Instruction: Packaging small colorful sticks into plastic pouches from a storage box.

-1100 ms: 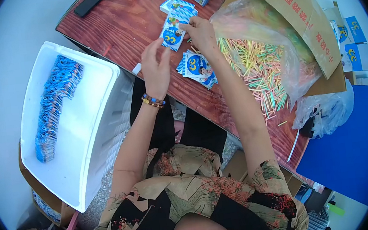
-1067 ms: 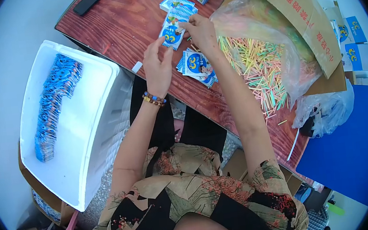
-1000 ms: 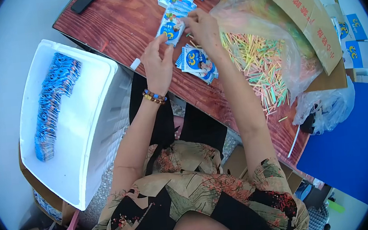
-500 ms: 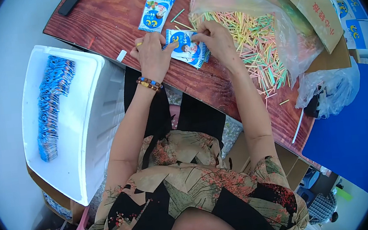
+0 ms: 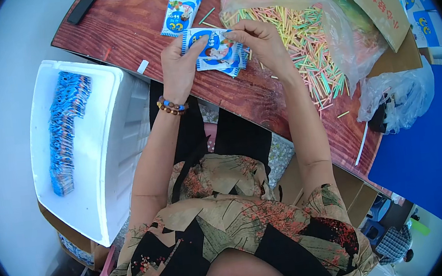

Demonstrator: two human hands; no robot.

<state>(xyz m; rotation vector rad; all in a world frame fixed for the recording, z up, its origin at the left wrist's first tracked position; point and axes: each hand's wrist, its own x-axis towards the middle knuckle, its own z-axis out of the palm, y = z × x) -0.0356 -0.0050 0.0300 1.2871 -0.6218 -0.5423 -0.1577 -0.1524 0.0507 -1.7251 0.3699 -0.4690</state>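
A blue-and-white printed packet [image 5: 217, 52] is raised just above the dark red wooden table [image 5: 249, 100]. My left hand [image 5: 178, 69] pinches its left side between thumb and fingers. At its upper right corner my right hand [image 5: 262, 42] is closed on it with thumb and forefinger. Another packet [image 5: 232, 72] of the same kind lies beneath, mostly covered. Beyond my hands a few more packets [image 5: 180, 15] overlap in a loose pile. To the right of my right hand spreads a heap of thin pastel sticks [image 5: 305, 37], coloured yellow, pink and green.
Left of the table stands a white foam box [image 5: 107, 171] with a row of blue packets [image 5: 64, 133] inside. Clear plastic [image 5: 340, 39] and a cardboard box flap [image 5: 374, 3] border the sticks. A crumpled plastic bag [image 5: 405, 99] hangs by the right edge. A dark bar [image 5: 86, 5] lies far left.
Both hands have lifted the top packet off those below and tilted it up. My left hand has shifted slightly left, and its thumb now presses on the packet's face.
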